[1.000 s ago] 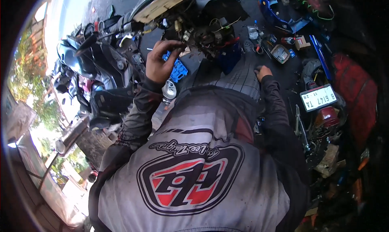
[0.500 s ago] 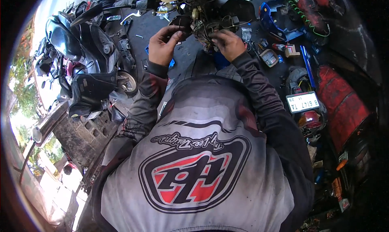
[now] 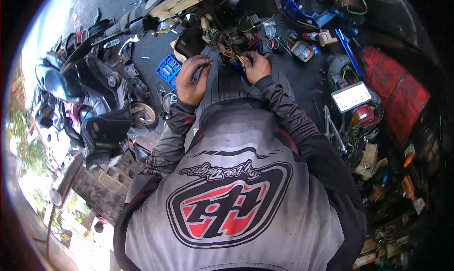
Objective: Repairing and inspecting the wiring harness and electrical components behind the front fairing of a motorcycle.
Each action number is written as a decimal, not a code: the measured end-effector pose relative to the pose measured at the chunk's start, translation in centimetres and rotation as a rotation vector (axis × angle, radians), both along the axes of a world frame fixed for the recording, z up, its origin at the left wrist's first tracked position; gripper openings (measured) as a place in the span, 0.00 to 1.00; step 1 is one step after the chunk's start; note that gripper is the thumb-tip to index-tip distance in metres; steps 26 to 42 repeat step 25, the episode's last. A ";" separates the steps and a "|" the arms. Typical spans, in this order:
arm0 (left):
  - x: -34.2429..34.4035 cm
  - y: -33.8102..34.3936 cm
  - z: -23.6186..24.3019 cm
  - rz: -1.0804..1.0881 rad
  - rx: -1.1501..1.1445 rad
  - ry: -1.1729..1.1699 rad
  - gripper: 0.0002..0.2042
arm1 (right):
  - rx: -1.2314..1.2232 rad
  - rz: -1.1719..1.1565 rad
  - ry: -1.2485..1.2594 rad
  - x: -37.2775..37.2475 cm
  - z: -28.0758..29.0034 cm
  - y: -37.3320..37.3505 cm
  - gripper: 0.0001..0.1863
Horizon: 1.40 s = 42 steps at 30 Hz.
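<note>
Ahead of me is an opened-up motorbike front with a tangle of exposed wiring point(image 3: 226, 49) under a cream panel point(image 3: 182, 1). My right hand point(image 3: 257, 68) is at the near right side of the tangle. Its thumb and fingertips pinch a thin orange-yellow wire point(image 3: 243, 60). Left of the wiring and apart from it, my left hand point(image 3: 193, 81) is raised with thumb and fingertips drawn together. Whatever may be between those fingertips is too small to make out.
A blue tool case point(image 3: 168, 71) lies beside my left hand. Scissors point(image 3: 273, 43) and a blue body panel point(image 3: 297, 10) are on the dark floor to the right. Further right are a number plate point(image 3: 352, 97) and a long red panel point(image 3: 397, 89). A dark scooter point(image 3: 105, 117) stands left.
My left hand has drawn back from the bike toward me. My right hand has also come nearer, with the orange-yellow wire now showing at its fingertips. The whole view has shifted and tilted.
</note>
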<state>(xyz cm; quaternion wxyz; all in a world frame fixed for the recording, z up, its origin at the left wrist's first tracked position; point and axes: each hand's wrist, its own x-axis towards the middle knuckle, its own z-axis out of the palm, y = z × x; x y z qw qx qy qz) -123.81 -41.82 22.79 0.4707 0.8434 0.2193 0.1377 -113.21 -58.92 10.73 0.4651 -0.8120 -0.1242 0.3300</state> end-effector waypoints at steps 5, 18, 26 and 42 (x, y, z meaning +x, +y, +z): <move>-1.1 -0.8 -1.4 -0.172 0.235 0.096 0.15 | 0.139 -0.132 0.392 0.0 -1.4 -0.9 0.11; -5.5 -4.3 -5.1 -0.232 0.678 0.701 0.29 | -0.348 -0.353 0.124 10.8 -32.9 -17.5 0.14; -4.7 -2.4 -8.4 0.095 0.866 0.843 0.42 | -0.680 -0.113 0.342 11.7 -63.6 -18.7 0.16; -4.7 -2.4 -8.4 0.095 0.866 0.843 0.42 | -0.680 -0.113 0.342 11.7 -63.6 -18.7 0.16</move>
